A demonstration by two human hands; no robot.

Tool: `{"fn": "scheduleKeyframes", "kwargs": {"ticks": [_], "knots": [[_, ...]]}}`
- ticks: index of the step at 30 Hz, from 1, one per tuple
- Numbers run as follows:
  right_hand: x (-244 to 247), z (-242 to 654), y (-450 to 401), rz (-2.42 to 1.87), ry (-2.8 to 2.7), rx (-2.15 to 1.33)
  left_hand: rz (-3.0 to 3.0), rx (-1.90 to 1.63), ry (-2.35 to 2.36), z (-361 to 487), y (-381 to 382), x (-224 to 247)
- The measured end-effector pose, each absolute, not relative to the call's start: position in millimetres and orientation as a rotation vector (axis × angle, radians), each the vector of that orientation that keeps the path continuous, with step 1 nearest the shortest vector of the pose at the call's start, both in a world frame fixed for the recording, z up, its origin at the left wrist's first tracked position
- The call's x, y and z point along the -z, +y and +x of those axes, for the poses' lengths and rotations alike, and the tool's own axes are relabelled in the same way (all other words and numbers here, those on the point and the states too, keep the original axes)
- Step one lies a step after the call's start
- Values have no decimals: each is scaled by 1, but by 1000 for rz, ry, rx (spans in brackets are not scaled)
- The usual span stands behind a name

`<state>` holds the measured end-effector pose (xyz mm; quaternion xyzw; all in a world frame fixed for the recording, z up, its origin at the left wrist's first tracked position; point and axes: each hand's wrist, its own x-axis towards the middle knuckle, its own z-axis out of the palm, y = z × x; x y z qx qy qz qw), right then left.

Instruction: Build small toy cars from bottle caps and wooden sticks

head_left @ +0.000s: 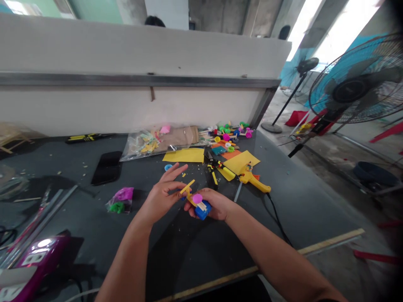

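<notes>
Over the dark table, my right hand (pixel 214 203) is wrapped round a small model with a blue block (pixel 203 210), a pink disc (pixel 197 198) and pale sticks on it. A yellow strip (pixel 188 186) stands up from the model's left side. My left hand (pixel 165 195) pinches the model near that strip with thumb and index finger, its other fingers stretched out. Part of the model is hidden by the fingers.
A yellow glue gun (pixel 256 181) with a black cable lies to the right, beside pliers and yellow sheets (pixel 185 155). Further left are a black phone (pixel 107 167), a bag of pink and green pieces (pixel 121 200) and a purple device (pixel 40 260).
</notes>
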<state>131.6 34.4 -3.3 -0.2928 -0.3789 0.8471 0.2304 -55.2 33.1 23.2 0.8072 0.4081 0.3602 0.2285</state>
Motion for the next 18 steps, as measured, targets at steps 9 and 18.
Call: {"fn": "scheduleKeyframes", "kwargs": {"ticks": [9, 18], "knots": [[10, 128, 36, -864, -996, -2266, 2192, -964, 1105, -50, 30, -26], [8, 127, 35, -922, -1006, -2242, 2187, -968, 1100, -49, 29, -27]]}}
